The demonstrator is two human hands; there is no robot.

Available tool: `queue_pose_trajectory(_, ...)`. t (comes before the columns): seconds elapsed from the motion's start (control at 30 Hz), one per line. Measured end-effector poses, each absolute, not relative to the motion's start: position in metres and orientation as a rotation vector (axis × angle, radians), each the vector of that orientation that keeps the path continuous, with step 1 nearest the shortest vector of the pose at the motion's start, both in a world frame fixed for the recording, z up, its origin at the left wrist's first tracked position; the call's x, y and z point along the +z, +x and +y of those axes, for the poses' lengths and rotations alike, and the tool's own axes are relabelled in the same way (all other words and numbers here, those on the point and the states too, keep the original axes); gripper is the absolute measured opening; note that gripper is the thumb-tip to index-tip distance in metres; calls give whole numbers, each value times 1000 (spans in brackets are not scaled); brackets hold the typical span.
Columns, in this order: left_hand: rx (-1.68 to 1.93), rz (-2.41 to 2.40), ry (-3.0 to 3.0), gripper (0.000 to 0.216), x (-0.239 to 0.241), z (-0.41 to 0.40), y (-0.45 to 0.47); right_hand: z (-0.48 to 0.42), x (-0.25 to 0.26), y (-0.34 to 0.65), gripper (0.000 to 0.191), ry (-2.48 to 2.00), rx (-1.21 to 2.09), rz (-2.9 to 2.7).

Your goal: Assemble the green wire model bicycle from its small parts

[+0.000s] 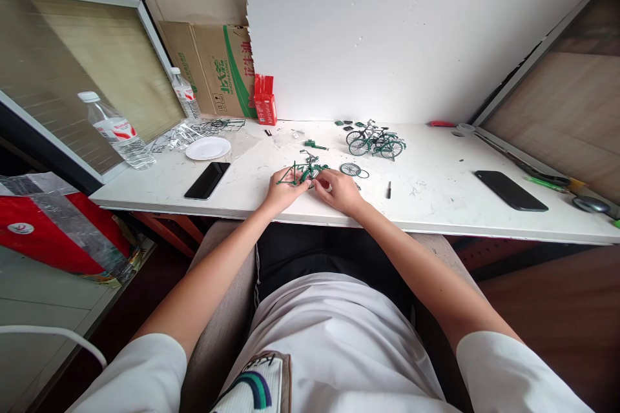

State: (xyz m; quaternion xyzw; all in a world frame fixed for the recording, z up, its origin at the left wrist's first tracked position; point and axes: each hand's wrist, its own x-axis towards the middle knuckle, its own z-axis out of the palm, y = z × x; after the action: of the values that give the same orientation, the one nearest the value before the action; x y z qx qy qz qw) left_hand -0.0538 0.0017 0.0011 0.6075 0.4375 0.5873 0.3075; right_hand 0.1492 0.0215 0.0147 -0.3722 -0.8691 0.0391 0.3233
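On the white table [436, 206], both my hands meet at a small green model bicycle frame [304, 172]. My left hand [283, 189] is closed around the frame's left part. My right hand [336, 189] pinches it from the right, fingers curled. A loose small wheel [351, 170] lies just beyond my right hand. A finished green model bicycle [375, 141] stands farther back. A green part [314, 144] lies behind the frame.
A black phone [207, 180] and white paper plate [208, 148] lie to the left, with two water bottles [119, 132] and clear part sprues [181, 134]. Another black phone [511, 190] and tools [547, 179] lie right. A small dark tool [389, 190], red box [265, 100], cardboard box [217, 68].
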Motion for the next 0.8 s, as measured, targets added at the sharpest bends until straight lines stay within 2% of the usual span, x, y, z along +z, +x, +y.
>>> queue_pose_trajectory(0.1,1534,1166,1626,25,0,1,-54,23,14,149,40,-965,56,-2299)
queue_pose_trajectory(0.27,1535,1158,1611,25,2,1,-54,23,14,149,46,-1019,40,-2292)
queue_pose_trajectory(0.5,1556,1166,1617,22,1,3,-53,21,14,149,26,-1005,117,-2247)
queue_pose_trajectory(0.8,1502,1179,1634,21,1,1,-55,22,14,148,23,-997,126,-2256)
